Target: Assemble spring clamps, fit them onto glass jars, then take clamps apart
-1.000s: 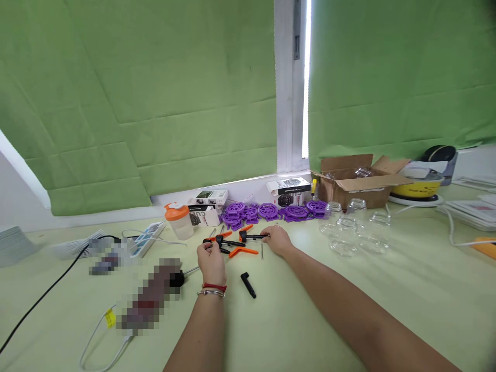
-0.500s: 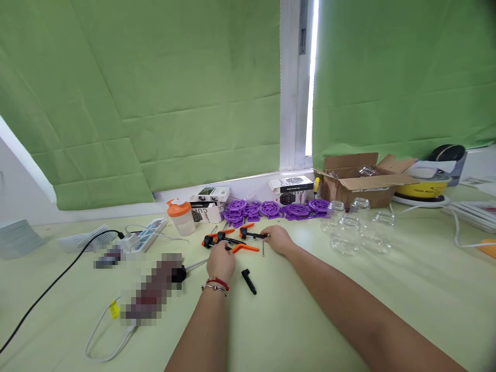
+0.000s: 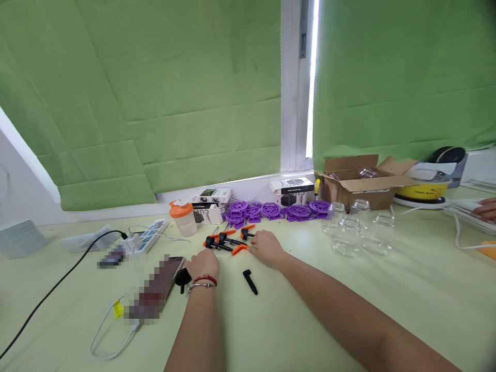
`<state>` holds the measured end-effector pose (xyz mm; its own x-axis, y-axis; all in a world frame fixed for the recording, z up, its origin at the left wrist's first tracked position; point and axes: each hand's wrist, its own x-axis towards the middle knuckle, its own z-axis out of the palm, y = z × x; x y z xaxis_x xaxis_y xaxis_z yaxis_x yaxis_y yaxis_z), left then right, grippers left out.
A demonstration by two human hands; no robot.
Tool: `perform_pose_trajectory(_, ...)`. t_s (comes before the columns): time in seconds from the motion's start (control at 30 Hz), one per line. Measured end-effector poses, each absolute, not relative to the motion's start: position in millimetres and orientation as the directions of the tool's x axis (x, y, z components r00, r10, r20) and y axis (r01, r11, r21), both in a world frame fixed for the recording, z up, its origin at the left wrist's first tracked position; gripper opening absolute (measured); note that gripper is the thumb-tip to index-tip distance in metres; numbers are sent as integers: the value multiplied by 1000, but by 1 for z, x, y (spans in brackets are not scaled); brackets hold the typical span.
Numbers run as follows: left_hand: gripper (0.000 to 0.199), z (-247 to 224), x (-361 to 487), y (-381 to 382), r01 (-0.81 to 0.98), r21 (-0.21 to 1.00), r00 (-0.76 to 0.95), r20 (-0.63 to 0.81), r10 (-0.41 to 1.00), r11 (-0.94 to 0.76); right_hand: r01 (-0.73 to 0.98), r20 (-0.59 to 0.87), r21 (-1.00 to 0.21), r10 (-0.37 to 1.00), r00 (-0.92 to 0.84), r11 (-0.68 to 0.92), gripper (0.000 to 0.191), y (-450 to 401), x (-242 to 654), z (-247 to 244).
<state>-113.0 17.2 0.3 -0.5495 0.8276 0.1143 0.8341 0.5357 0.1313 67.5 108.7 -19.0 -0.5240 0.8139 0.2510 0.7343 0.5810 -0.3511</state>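
My left hand (image 3: 203,264), with a red bracelet and a metal bangle at the wrist, is lowered over the table beside a black round-headed part (image 3: 183,278); its fingers are mostly hidden behind its back. My right hand (image 3: 266,247) has its fingers closed together at the orange handle (image 3: 240,249) and the nearest black-and-orange clamp (image 3: 247,234); what it grips is too small to tell. Other black-and-orange clamps (image 3: 222,240) lie between the hands. A loose black L-shaped piece (image 3: 250,282) rests nearer to me.
Behind the hands lie purple wheel-shaped parts (image 3: 270,210), small boxes (image 3: 291,186) and an orange-lidded cup (image 3: 183,217). Glass jars (image 3: 346,235) and a cardboard box (image 3: 360,191) stand right. At left are a phone (image 3: 157,289) and cables. Another person's hand (image 3: 486,209) shows far right.
My left hand has moved left and nearer to me, off the clamps. My right hand has shifted left to the orange handle. Another person's hand has appeared at the far right.
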Motion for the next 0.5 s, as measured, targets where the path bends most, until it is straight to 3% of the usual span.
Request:
perform_pose_trajectory(0.17, 14, 2, -100, 19, 910, 144, -406, 114, 907, 389, 742, 253, -364, 826, -504, 564, 16, 98, 62, -21)
perform_pose_trajectory(0.3, 11, 7, -94, 20, 939, 146, -333, 151, 931, 312, 734, 263, -464, 869, -420, 495, 17, 99, 78, -16)
perform_pose_trajectory(0.4, 22, 17, -101, 14, 925, 121, -379, 204, 903, 361, 699, 250, -581, 909, -333, 416, 16, 99, 100, -13)
perform_pose_trajectory(0.5, 35, 26, -120, 3, 840, 97, -542, 183, 820, 534, 632, 219, -703, 945, -244, 326, 18, 99, 126, -15)
